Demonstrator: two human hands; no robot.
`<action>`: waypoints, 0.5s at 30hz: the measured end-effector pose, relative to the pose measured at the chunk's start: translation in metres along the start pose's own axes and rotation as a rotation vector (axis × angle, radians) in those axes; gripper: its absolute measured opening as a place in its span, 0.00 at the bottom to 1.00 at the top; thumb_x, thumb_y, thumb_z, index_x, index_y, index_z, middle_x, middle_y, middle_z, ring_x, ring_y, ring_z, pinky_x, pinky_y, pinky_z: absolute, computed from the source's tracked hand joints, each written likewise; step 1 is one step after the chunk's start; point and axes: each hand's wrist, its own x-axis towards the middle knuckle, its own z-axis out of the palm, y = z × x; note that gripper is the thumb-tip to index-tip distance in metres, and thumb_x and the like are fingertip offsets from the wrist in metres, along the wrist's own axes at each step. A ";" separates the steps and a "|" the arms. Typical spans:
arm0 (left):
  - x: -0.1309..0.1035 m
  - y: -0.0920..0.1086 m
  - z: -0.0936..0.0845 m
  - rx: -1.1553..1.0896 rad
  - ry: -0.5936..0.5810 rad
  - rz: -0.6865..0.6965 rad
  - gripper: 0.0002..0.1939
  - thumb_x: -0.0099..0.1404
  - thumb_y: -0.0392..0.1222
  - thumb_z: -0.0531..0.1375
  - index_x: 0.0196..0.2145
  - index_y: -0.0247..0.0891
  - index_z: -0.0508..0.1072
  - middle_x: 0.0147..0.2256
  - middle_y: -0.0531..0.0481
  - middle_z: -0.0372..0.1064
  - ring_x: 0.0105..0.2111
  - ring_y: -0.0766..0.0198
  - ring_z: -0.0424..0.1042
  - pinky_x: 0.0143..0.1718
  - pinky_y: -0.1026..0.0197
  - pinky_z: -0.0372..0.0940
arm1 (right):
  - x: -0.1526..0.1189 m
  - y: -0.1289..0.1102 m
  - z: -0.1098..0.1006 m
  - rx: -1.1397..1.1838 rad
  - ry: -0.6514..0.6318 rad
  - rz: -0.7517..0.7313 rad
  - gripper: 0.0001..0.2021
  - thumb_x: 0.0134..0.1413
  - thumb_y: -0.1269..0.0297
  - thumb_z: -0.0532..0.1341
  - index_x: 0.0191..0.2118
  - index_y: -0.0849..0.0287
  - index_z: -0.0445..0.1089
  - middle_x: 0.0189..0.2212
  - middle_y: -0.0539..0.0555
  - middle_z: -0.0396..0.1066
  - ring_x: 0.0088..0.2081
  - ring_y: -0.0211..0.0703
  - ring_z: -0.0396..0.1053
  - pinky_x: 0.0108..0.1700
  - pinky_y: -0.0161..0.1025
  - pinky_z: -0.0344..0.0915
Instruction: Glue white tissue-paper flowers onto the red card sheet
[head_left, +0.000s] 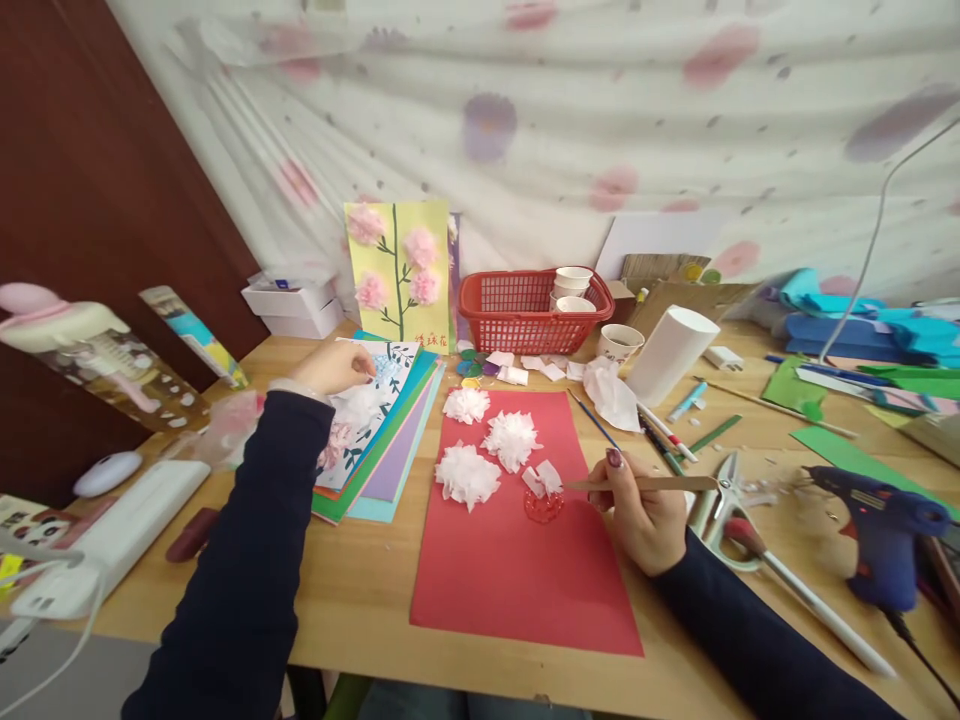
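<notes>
My right hand (646, 515) grips a flat wooden craft stick (679, 483). Its tip points left, just above a ring of clear glue (544, 508) on a red sheet of paper (517, 590). Two small white paper squares (543, 478) stand at the ring's upper edge. Three ruffled white paper flowers sit on the sheet: one lower left (466, 477), one upper left (466, 405) and one in the middle (511, 440). My left hand (334, 368) is closed, fingertips together, over a loose white paper pile (356, 408) on a stack of coloured sheets (386, 485); anything pinched is hidden.
Behind stand a yellow flower picture (409, 290) and a red basket (499, 325) with paper cups. A white paper roll (673, 352), scissors (724, 510), a brush (817, 605) and a blue glue gun (881, 535) lie right. At left are a power strip (120, 535) and a bottle (112, 360).
</notes>
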 end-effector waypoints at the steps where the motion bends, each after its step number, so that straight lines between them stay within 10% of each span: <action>1: 0.004 -0.006 0.006 0.009 -0.011 0.001 0.08 0.50 0.42 0.59 0.28 0.39 0.76 0.33 0.47 0.78 0.38 0.53 0.77 0.40 0.60 0.66 | 0.000 -0.001 0.000 0.005 0.000 -0.003 0.23 0.70 0.56 0.52 0.24 0.58 0.69 0.15 0.48 0.66 0.15 0.34 0.64 0.20 0.33 0.60; 8: 0.024 -0.017 0.036 0.039 -0.072 0.012 0.07 0.48 0.47 0.61 0.21 0.41 0.72 0.28 0.48 0.76 0.35 0.54 0.74 0.38 0.59 0.63 | 0.000 -0.003 -0.001 0.053 -0.007 -0.002 0.23 0.71 0.57 0.52 0.23 0.58 0.68 0.14 0.47 0.65 0.16 0.34 0.63 0.20 0.33 0.60; 15: 0.014 0.003 0.010 -0.034 -0.116 0.131 0.16 0.53 0.56 0.57 0.25 0.40 0.72 0.29 0.49 0.75 0.35 0.55 0.72 0.36 0.60 0.61 | 0.000 -0.007 0.001 0.069 0.041 0.001 0.23 0.70 0.56 0.53 0.23 0.58 0.68 0.14 0.47 0.65 0.15 0.33 0.62 0.19 0.33 0.58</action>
